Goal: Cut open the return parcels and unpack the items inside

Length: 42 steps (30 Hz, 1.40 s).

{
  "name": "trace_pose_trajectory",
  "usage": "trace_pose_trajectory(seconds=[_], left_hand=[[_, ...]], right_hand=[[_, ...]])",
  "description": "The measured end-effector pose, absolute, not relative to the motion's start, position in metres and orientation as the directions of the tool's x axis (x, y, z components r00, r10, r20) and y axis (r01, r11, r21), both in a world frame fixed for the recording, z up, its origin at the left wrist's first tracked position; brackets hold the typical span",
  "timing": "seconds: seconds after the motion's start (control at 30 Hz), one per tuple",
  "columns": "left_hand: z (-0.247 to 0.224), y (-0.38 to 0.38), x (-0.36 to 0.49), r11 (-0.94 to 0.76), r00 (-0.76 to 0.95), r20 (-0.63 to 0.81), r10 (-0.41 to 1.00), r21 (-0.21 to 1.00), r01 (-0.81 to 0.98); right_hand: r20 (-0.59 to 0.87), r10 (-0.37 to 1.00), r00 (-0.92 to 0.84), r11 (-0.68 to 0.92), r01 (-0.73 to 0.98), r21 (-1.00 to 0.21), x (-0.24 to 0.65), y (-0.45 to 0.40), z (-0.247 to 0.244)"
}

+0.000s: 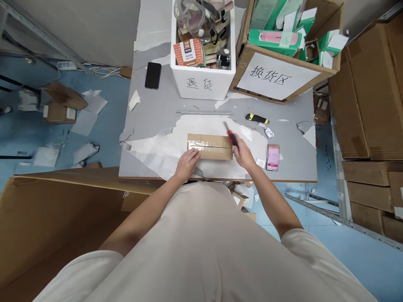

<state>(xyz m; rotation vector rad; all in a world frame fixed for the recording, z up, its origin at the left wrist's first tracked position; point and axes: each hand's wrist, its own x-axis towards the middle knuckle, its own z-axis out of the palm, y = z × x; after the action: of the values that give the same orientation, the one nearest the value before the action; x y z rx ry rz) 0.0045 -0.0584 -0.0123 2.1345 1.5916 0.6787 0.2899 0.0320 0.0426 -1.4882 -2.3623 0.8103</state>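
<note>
In front of me a small cardboard box (210,147) lies flat on the table, clear shiny tape running along its top seam. My left hand (188,162) holds the box at its near left corner, fingers over the edge. A utility knife (232,137) with a red and black handle is gripped in my right hand (242,153), beside the box's right end. Its blade points up and away, over the table beyond the box. A second cutter, black and yellow (257,118), lies farther off to the right.
A white bin (204,86) of packaged goods and a labelled carton (277,79) of green boxes stand at the table's back. A black phone (153,75) and a pink-screened phone (273,157) lie on the table. A large open carton (63,201) is at my left.
</note>
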Motion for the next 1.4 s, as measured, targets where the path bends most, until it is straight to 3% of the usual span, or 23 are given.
trace_pose_trajectory(seconds=[0.07,0.17,0.27,0.43,0.73,1.1,1.4], left_hand=[[-0.015,-0.059,0.006,-0.317,0.303,0.119,0.946,0.544,0.777],[-0.019,-0.059,0.006,-0.333,0.320,0.117,0.940,0.506,0.795],[-0.021,-0.058,0.006,-0.355,0.327,0.143,0.934,0.478,0.804],[-0.023,-0.057,0.007,-0.351,0.307,0.171,0.936,0.486,0.800],[-0.025,-0.056,0.004,-0.369,0.314,0.194,0.929,0.509,0.778],[-0.027,-0.053,0.004,-0.267,0.270,0.079,0.960,0.562,0.783],[-0.029,-0.054,0.008,-0.238,0.236,0.078,0.969,0.560,0.793]], right_hand=[[-0.185,0.710,-0.680,0.506,0.674,-0.538,0.264,0.043,0.065],[-0.336,0.503,-0.796,0.661,0.605,-0.444,0.228,0.058,0.081],[-0.414,0.441,-0.796,0.738,0.584,-0.338,0.209,0.066,0.083],[-0.432,0.377,-0.820,0.808,0.519,-0.279,0.205,0.070,0.081],[-0.468,0.384,-0.796,0.829,0.521,-0.205,0.200,0.073,0.084],[-0.519,0.451,-0.726,0.805,0.582,-0.114,0.211,0.065,0.096],[-0.587,0.615,-0.526,0.633,0.774,-0.030,0.372,0.058,0.123]])
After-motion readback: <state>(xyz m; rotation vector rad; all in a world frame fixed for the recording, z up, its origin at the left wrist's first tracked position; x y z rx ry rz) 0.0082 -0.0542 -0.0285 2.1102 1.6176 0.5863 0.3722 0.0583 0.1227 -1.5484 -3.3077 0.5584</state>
